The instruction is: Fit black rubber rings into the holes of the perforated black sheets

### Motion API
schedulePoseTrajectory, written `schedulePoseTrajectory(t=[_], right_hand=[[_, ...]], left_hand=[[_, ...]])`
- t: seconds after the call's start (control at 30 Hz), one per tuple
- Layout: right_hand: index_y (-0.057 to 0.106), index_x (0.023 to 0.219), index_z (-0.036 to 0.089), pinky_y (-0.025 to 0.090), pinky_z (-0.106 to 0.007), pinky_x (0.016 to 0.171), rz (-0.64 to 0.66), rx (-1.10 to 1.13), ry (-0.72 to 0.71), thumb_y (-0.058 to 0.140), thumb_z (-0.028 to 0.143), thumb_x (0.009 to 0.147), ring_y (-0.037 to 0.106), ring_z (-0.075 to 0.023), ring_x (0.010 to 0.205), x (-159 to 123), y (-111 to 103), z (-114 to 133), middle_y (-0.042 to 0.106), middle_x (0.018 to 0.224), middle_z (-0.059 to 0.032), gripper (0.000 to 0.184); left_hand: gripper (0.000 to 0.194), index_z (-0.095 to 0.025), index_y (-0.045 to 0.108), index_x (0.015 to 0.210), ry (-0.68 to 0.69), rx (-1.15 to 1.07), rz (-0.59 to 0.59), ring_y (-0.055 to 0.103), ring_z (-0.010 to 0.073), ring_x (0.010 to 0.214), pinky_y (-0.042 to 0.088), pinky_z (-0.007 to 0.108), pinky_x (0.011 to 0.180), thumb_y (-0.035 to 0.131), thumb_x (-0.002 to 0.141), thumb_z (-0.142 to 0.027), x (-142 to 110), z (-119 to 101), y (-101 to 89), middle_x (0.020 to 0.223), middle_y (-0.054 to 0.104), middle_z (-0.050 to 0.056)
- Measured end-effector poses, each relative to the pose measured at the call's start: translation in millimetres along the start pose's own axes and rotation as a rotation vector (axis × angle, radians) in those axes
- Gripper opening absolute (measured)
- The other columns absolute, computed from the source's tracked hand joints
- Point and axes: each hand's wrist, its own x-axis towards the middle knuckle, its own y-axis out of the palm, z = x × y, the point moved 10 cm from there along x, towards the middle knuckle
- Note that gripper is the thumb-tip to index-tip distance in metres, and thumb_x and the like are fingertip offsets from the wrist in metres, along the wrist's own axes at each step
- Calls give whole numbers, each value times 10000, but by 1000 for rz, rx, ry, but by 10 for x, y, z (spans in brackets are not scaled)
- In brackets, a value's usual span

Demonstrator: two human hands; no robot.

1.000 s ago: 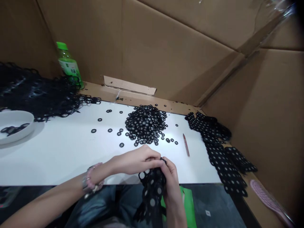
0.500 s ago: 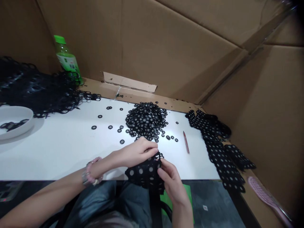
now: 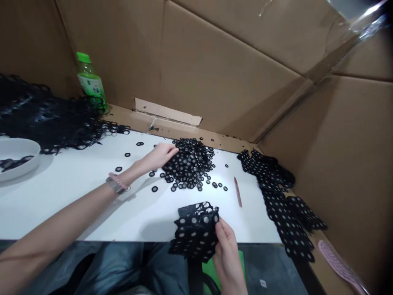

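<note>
While L hand lies open against black ring pile, R hand clamps dotted black mesh at edge.

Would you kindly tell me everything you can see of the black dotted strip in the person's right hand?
The strip is a flexible black band of linked rings, each with a pale centre; whether holes or discs is unclear. It is bunched into folded layers, held along its right side by the right hand, and lies over the front edge of the white table.
</note>
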Motion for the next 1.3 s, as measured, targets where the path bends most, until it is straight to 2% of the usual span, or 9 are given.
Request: schedulePoseTrajectory(t=[0.2, 0.43, 0.57, 0.7, 0.83, 0.93, 1.03, 1.17, 1.3], right_hand=[[698, 899, 213, 476, -361, 795, 64, 54, -33, 737, 339, 643, 621, -231, 876, -16, 78, 75, 703, 915, -71, 288], [557, 652, 197, 435, -250, 595, 12, 53, -59, 660, 372, 698, 485, -125, 562, -4, 199, 134, 535, 587, 32, 209], [367, 540, 206, 345, -224, 477, 81, 109, -69, 699, 360, 615, 336, -89, 470, 40, 230, 160, 368, 526, 58, 373], [405, 560, 210, 297, -213, 448, -43, 62, -41, 723, 274, 604, 305, -82, 443, 77, 102, 113, 331, 492, 80, 327], [589, 666, 206, 405, -253, 568, 54, -5, -54, 695, 349, 648, 492, -136, 577, 91, 265, 88, 529, 581, 34, 179], [664, 800, 208, 452, -309, 724, 73, 10, -21, 631, 420, 711, 581, -196, 794, 87, 253, 32, 658, 792, -25, 232], [682, 915, 231, 435, -335, 852, 60, 66, 16, 684, 408, 666, 581, -211, 948, 70, 141, 4, 679, 961, -36, 305], [681, 945, 225, 436, -328, 851, 230, -106, -5, 712, 289, 673, 588, -214, 953, 51, 285, 104, 691, 919, -44, 281], [663, 963, 199, 447, -334, 820, 308, -152, -42, 643, 298, 742, 594, -224, 915, 112, 498, 198, 685, 868, -57, 243]], left_hand=[[374, -185, 394, 545, -33, 92, 137, 415, 129, 451, 261, 244, 486, 459, 829, -419, 0, 154, 389, 506, 492, -2], [373, -198, 400, 575, -36, 185, 95, 427, 155, 474, 242, 246, 500, 472, 812, -476, 26, 192, 276, 513, 489, 6], [335, -190, 382, 611, 151, 96, 26, 374, 117, 454, 245, 230, 503, 432, 854, -415, -227, -414, 103, 500, 422, -30], [360, -174, 432, 644, 398, -173, 395, 410, 96, 506, 273, 202, 486, 523, 795, -488, -755, -1224, 438, 581, 480, -32], [280, -168, 475, 686, 439, -291, 545, 437, 96, 538, 308, 198, 503, 484, 855, -391, -1016, -1493, 690, 619, 510, -21], [220, -167, 502, 753, 438, -372, 572, 483, 99, 614, 343, 194, 585, 375, 911, -252, -1013, -1464, 752, 700, 563, -6], [276, -165, 470, 694, 359, -409, 569, 446, 89, 581, 318, 198, 576, 325, 921, -224, -934, -1305, 749, 635, 510, -32], [358, -163, 344, 577, 202, -396, 457, 339, 82, 509, 251, 213, 509, 340, 909, -295, -772, -1004, 640, 521, 333, -58], [364, -163, 359, 561, 97, -411, 412, 340, 82, 491, 251, 212, 495, 348, 890, -320, -664, -820, 621, 508, 359, -56]])
